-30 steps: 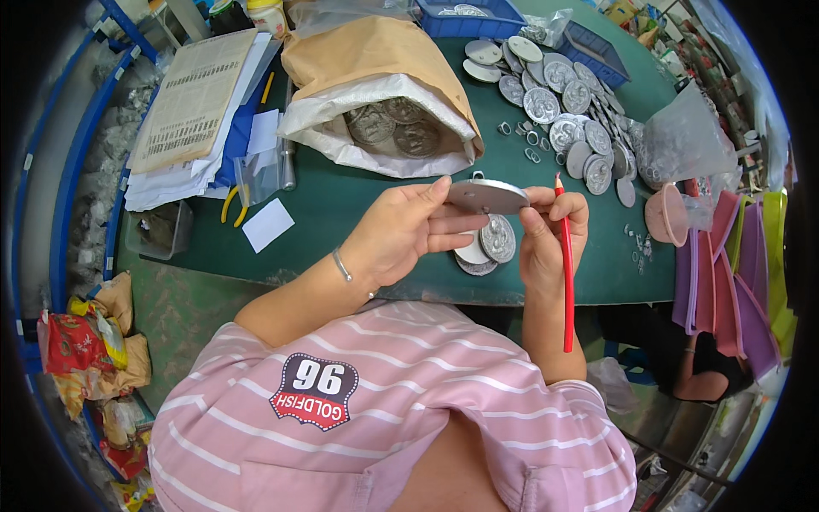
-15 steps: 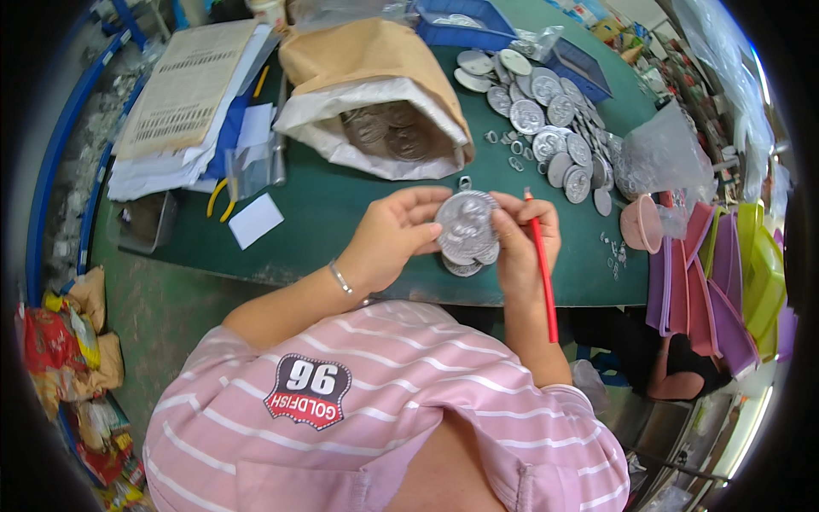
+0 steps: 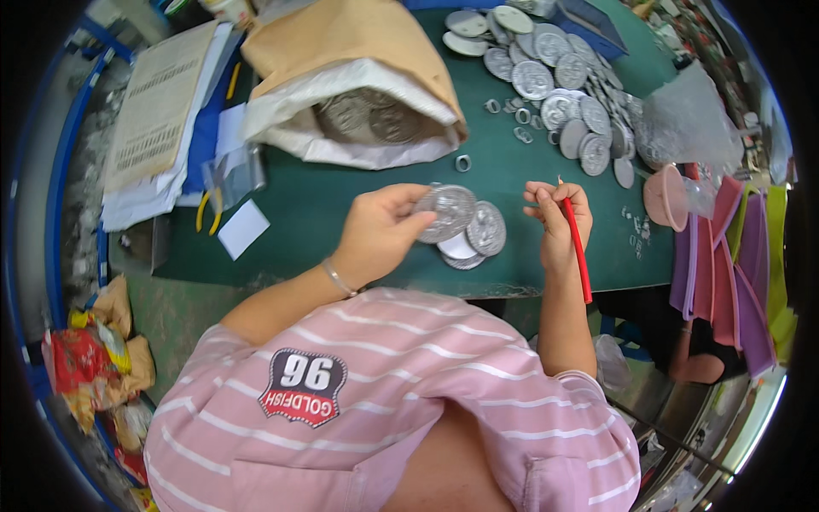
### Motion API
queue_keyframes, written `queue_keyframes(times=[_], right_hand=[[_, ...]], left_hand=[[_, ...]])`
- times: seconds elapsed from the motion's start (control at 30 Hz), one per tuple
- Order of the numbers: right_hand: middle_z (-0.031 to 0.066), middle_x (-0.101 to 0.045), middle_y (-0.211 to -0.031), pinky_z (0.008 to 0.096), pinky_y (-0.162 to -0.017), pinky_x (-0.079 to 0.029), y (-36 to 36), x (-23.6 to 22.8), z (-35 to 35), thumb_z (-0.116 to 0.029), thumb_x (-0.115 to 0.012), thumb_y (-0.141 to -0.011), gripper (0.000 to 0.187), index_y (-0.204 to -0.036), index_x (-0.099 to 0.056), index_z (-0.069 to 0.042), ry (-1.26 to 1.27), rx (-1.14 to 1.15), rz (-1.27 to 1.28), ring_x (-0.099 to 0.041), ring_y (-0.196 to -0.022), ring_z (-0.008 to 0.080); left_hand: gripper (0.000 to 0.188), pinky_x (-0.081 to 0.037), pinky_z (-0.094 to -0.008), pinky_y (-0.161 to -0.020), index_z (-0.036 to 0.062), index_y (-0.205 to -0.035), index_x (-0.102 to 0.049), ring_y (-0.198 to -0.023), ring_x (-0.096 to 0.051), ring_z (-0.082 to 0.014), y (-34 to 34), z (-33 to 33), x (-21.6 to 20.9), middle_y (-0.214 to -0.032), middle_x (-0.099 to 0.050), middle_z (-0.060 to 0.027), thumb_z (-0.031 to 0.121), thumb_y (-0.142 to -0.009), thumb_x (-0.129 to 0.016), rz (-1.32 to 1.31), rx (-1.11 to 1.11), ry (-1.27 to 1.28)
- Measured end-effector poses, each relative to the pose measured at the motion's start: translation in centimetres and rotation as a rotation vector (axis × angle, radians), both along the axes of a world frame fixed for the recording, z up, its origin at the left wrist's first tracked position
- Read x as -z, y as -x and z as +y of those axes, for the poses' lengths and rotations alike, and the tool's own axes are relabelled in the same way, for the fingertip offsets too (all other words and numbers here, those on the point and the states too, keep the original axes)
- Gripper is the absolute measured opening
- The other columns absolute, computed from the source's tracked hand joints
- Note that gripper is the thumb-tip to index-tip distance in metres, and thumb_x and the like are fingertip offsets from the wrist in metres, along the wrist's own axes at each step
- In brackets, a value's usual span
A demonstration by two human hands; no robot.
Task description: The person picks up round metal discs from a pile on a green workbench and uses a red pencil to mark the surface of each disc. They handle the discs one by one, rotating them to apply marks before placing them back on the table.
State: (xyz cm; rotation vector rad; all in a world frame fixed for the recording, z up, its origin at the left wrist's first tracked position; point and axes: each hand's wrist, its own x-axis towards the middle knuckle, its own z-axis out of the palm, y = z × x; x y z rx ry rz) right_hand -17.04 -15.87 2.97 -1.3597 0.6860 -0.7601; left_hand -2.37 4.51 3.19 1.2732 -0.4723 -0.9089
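My left hand pinches a round silver medal with a raised design, held a little above the table by its left edge. Just right of it and partly beneath lies a small pile of similar medals. My right hand is off to the right, apart from the medals, with a slim red pencil lodged in it. The pencil points up past the fingers, and its other end hangs toward the table's front edge. A small metal ring lies beyond the held medal.
An open paper sack with medals inside stands at the far left of centre. Many loose medals are heaped at the far right, near a blue bin, a plastic bag and a pink cup. Papers lie left.
My right hand has let go of the medal and moved right, keeping the pencil. My left hand still holds the medal, now tilted and further left, uncovering the pile. The view has shifted slightly.
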Motion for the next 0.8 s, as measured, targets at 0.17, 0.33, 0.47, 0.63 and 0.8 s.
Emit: queue_keyframes(times=[0.17, 0.33, 0.47, 0.63, 0.8], right_hand=[[0.0127, -0.063, -0.088, 0.024, -0.061, -0.049, 2.2, 0.9, -6.4, 0.002, -0.056, -0.083, 0.014, -0.082, -0.045, -0.007, 0.141, 0.167, 0.064, -0.061, -0.075, 0.0145], [0.0118, -0.061, -0.082, 0.0304, -0.062, -0.047, 3.6, 4.2, -14.3, -0.002, -0.068, -0.073, 0.026, -0.085, -0.045, -0.003, 0.85, 0.353, 0.343, -0.06, -0.073, 0.0216], [0.0164, -0.056, -0.088, 0.0402, -0.072, -0.044, 0.7, 2.4, -15.5, -0.021, -0.086, -0.052, 0.058, -0.091, -0.046, -0.003, 0.914, 0.402, 0.845, -0.055, -0.084, 0.0343], [0.0143, -0.055, -0.086, 0.0382, -0.072, -0.045, 0.7, 2.3, -16.6, -0.02, -0.086, -0.051, 0.059, -0.089, -0.043, -0.003, 0.718, 0.377, 0.902, -0.055, -0.082, 0.0318], [0.0142, -0.053, -0.097, 0.0329, -0.068, -0.046, -1.1, 0.5, -10.1, -0.019, -0.087, -0.051, 0.062, -0.086, -0.038, -0.005, 0.581, 0.194, 0.424, -0.056, -0.08, 0.0235]], left_hand=[[0.024, -0.052, -0.0377, -0.082, 0.0006, -0.106, -0.055, -0.095, -0.061, -0.023, -6.6, -1.5, 3.1, -0.104, -0.06, -0.0114, -0.003, -0.083, -0.053, 0.546, -0.244, 0.322], [0.025, -0.048, -0.0369, -0.089, 0.0026, -0.112, -0.052, -0.102, -0.055, -0.0253, -13.1, -4.9, 3.2, -0.113, -0.056, -0.0117, 0.005, -0.087, -0.053, 0.68, -0.376, 0.837], [0.027, -0.047, -0.0354, -0.085, 0.0065, -0.113, -0.051, -0.104, -0.052, -0.0234, -9.7, -6.7, 1.3, -0.116, -0.053, -0.0093, 0.004, -0.086, -0.052, 0.658, -0.302, 0.587], [0.019, -0.05, -0.0231, -0.067, 0.0019, -0.106, -0.054, -0.081, -0.06, -0.0124, -5.9, -5.0, 1.2, -0.095, -0.061, -0.007, 0.005, -0.087, -0.053, 0.538, -0.131, 0.143], [0.035, -0.05, -0.0301, -0.078, -0.0002, -0.123, -0.044, -0.094, -0.059, -0.0175, -2.9, -4.6, -0.6, -0.107, -0.058, -0.0123, 0.017, -0.093, -0.047, 0.405, 0.229, 0.078]])
